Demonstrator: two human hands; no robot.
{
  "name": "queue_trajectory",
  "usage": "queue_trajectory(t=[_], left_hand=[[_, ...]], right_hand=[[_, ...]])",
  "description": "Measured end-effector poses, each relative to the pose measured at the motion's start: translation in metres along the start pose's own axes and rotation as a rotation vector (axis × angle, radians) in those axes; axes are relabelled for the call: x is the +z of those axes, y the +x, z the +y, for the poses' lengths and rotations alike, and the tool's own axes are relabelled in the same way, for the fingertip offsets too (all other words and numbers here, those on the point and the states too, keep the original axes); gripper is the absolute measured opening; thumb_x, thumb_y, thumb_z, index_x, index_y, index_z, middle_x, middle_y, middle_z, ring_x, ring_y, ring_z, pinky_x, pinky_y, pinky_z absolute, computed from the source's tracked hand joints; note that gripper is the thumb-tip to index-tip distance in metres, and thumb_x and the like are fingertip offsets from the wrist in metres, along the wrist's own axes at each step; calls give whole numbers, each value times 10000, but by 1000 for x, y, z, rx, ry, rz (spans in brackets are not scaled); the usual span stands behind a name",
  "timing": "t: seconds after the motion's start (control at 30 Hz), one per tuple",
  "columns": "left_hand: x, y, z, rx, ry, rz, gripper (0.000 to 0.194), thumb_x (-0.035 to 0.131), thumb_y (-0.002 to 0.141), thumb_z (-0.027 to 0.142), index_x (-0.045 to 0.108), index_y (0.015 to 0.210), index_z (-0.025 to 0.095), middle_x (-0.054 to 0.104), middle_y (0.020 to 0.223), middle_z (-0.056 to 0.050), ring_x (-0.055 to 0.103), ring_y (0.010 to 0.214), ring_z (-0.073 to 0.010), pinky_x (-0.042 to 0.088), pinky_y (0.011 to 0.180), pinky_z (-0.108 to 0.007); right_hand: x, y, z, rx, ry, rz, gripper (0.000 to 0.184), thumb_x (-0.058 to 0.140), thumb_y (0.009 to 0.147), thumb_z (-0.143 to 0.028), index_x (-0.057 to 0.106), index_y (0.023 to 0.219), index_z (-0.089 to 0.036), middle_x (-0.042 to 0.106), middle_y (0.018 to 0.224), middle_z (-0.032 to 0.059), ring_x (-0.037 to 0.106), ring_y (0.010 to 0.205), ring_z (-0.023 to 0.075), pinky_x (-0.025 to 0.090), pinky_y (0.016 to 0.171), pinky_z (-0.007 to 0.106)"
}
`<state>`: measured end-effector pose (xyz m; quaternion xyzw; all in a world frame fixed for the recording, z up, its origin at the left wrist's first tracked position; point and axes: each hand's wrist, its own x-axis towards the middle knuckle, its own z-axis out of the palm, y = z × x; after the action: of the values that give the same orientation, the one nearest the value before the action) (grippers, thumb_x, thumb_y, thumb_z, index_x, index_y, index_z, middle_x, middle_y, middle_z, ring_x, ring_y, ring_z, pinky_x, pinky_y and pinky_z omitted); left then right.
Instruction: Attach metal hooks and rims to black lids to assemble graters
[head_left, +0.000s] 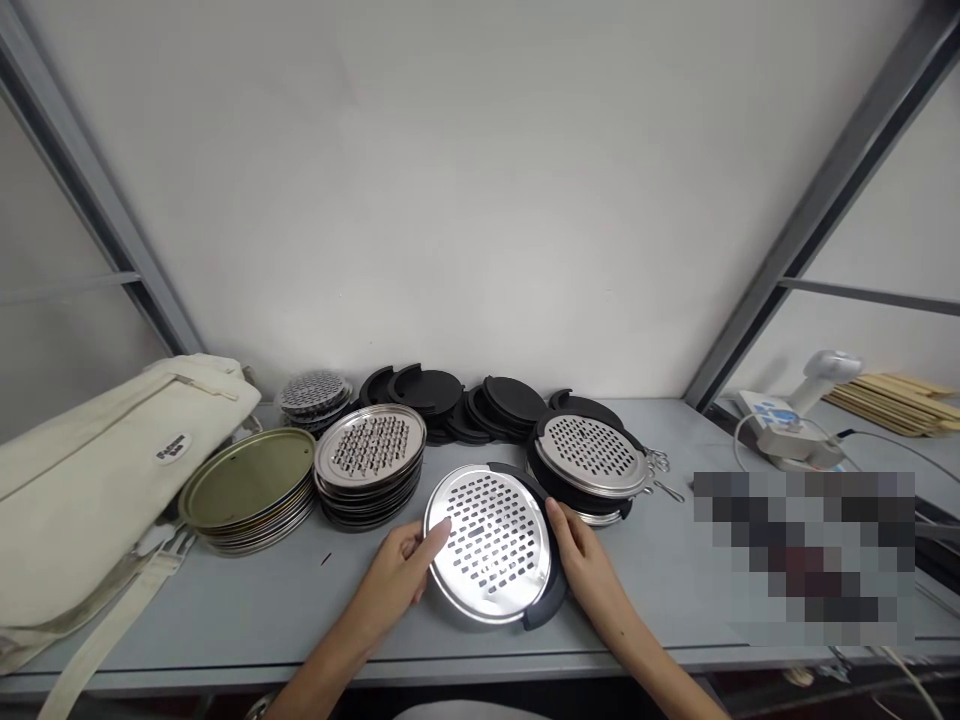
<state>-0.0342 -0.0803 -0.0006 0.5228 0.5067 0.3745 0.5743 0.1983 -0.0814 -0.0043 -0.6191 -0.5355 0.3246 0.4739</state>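
Observation:
A round metal grater plate [491,540] full of slots is held tilted above the front of the table. A black curved plastic holder [553,585] wraps its right side. My left hand [412,560] grips the plate's left edge, thumb on the metal face. On the other side, my right hand [576,545] is closed on the black holder. Behind it stands a stack of similar graters in black holders [589,455]. To the left is a pile of bare grater plates [369,450].
A stack of round lids [247,480], olive on top, stands beside a cream bag [112,480]. Black plastic holders [427,390] lie along the wall. Metal hooks [660,462] lie to the right, and farther off are a white scanner [825,370] and wooden strips [892,400].

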Motion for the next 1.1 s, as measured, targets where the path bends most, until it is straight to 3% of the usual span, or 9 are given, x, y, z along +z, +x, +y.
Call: queue_trajectory(t=[0.3,0.5,0.67,0.87,1.1], left_hand=[[8,-12,8,-14,20,11,512,524,808,674,453,694,180,288,469,93,232,381,-49,166,368,-188],[17,-12,-1,50,175,151,540,433,834,702,411,661,190,314,477,74,344,408,-81,271,402,-207],[20,-7,-11,58,146,182,544,422,835,706,449,697,181,309,484,75,333,413,-80,263,400,-205],[22,-8,-9,47,151,215,562,430,815,728,471,702,179,315,488,72,334,423,-87,270,409,-214],[24,-10,-7,26,151,265,555,467,789,730,469,681,185,336,513,64,336,451,-98,278,422,-226]], right_hand=[[-2,2,-2,22,4,-12,525,430,888,-572,692,1053,-149,706,1124,110,618,1084,300,487,924,378],[-1,-2,1,18,19,-17,523,411,895,-559,651,1142,-165,656,1230,94,574,1170,277,451,1000,375],[0,-6,3,-15,5,-37,457,366,928,-526,652,1044,-190,705,1034,77,621,1036,261,493,907,349],[1,-8,2,-12,-25,-42,432,324,949,-533,611,945,-211,666,854,56,615,900,247,499,798,333],[6,-11,2,-21,-43,-18,452,302,956,-544,589,942,-196,643,815,58,596,934,245,476,826,333]])
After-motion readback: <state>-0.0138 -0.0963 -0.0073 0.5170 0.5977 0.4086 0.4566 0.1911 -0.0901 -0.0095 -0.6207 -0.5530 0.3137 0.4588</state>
